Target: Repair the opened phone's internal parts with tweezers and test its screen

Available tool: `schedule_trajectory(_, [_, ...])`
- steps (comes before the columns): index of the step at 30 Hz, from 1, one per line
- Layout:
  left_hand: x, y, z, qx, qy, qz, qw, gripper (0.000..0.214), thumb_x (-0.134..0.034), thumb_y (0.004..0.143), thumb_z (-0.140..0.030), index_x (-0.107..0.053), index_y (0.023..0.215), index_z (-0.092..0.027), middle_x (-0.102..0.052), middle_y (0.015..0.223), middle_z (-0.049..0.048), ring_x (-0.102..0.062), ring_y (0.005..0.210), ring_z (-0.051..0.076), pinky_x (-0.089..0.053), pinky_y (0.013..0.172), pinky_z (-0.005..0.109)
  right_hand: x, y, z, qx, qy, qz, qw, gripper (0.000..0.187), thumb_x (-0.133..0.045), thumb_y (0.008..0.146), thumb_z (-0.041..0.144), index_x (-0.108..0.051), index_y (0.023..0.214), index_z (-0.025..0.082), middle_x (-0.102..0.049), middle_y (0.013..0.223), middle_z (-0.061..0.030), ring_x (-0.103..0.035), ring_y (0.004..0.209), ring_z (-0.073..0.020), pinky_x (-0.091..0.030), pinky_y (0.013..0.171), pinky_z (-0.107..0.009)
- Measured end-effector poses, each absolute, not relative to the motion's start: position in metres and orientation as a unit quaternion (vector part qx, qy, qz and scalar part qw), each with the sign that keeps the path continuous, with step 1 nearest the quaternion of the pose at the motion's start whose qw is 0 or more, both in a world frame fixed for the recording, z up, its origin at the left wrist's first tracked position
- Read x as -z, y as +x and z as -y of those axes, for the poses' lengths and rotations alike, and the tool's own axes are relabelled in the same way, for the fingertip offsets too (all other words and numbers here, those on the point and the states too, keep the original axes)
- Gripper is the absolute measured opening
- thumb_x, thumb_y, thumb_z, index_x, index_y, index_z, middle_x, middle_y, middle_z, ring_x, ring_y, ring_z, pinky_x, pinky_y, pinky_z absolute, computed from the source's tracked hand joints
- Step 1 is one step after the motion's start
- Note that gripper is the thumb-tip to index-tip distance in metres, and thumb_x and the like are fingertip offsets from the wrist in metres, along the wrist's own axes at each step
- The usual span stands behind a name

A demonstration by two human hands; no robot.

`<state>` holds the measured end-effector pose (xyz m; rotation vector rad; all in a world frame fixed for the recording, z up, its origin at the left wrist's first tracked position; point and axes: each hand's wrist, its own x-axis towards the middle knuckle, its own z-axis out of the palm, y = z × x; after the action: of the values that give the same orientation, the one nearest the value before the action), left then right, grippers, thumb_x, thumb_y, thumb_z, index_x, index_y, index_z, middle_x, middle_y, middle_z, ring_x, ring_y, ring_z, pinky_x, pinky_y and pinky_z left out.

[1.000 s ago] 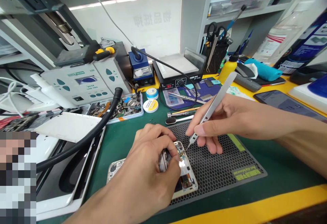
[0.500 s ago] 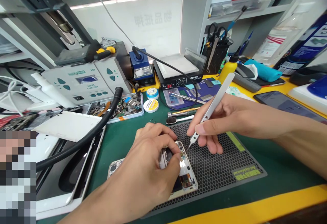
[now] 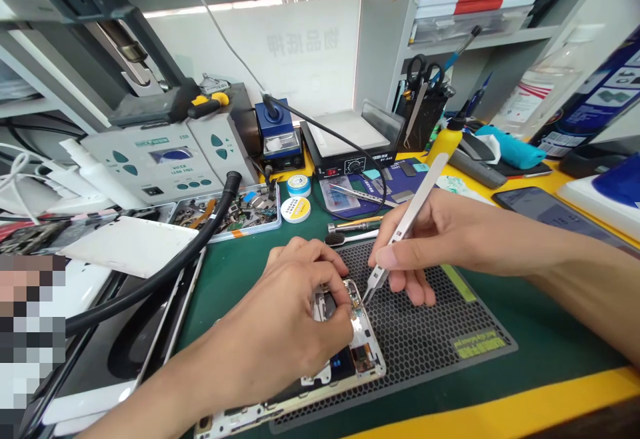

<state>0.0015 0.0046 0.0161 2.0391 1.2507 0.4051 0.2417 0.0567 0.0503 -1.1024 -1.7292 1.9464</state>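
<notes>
An opened phone with its inner parts bare lies partly on a black honeycomb mat. My left hand arches over it, its thumb and index fingertips pinched together above the inner parts. What they pinch, if anything, is hidden. In my right hand is a pair of silver tweezers, held like a pen and slanting down to the left. The tweezer tips are at the phone's right-hand edge, close to my left fingertips; whether they touch a part I cannot tell.
Behind the hands lie a black-bristled brush, two small round tins and a tray of parts. A black hose crosses taken-apart tablets on the left. A heating plate stands at the back, a phone at the right.
The tweezer tips have moved slightly left and down to the phone's edge. My left forearm has shifted up, uncovering the phone's near long edge.
</notes>
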Motion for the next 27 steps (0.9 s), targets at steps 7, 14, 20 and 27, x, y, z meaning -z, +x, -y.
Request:
schedule_trajectory(7, [-0.018,0.0,-0.009,-0.144,0.799,-0.465,0.352,0.008,-0.063,0.085,-0.025,-0.067,0.079,-0.029,-0.06,0.12,-0.0048,-0.051,0.115,0.023,-0.038,0.102,0.045,-0.044,0.235,-0.055,-0.66,-0.422,0.598,0.171,0.03,-0.082,0.084,0.032,-0.063,0.067,0.017,-0.072,0.057,-0.0008,-0.066,0.045,-0.0135,-0.056,0.043,-0.021])
schedule_trajectory(14, [-0.014,0.009,0.0,-0.184,0.791,-0.484,0.326,0.01,-0.06,0.08,-0.014,-0.061,0.078,-0.024,-0.062,0.111,-0.0025,-0.053,0.108,0.023,-0.042,0.09,0.042,-0.047,0.229,-0.049,-0.556,-0.479,0.663,0.15,0.029,-0.08,0.085,0.035,-0.061,0.069,0.02,-0.068,0.056,0.0025,-0.066,0.049,-0.0135,-0.054,0.045,-0.019])
schedule_trajectory(20, [0.002,0.009,0.004,-0.296,0.793,-0.461,0.267,0.014,-0.056,0.077,-0.011,-0.06,0.079,-0.024,-0.064,0.101,-0.0026,-0.056,0.094,0.02,-0.044,0.079,0.038,-0.045,0.23,-0.047,-0.545,-0.459,0.682,0.168,0.017,-0.08,0.086,0.031,-0.068,0.078,0.021,-0.065,0.059,0.0053,-0.066,0.055,-0.0117,-0.052,0.049,-0.015])
schedule_trajectory(27, [0.002,-0.003,0.005,-0.351,0.864,-0.319,0.168,0.017,-0.062,0.083,-0.008,-0.066,0.081,-0.024,-0.067,0.103,-0.0003,-0.062,0.099,0.018,-0.055,0.085,0.035,-0.042,0.234,-0.049,-0.58,-0.461,0.65,0.168,0.03,-0.08,0.086,0.038,-0.063,0.07,0.019,-0.068,0.059,0.0034,-0.064,0.049,-0.0111,-0.053,0.046,-0.017])
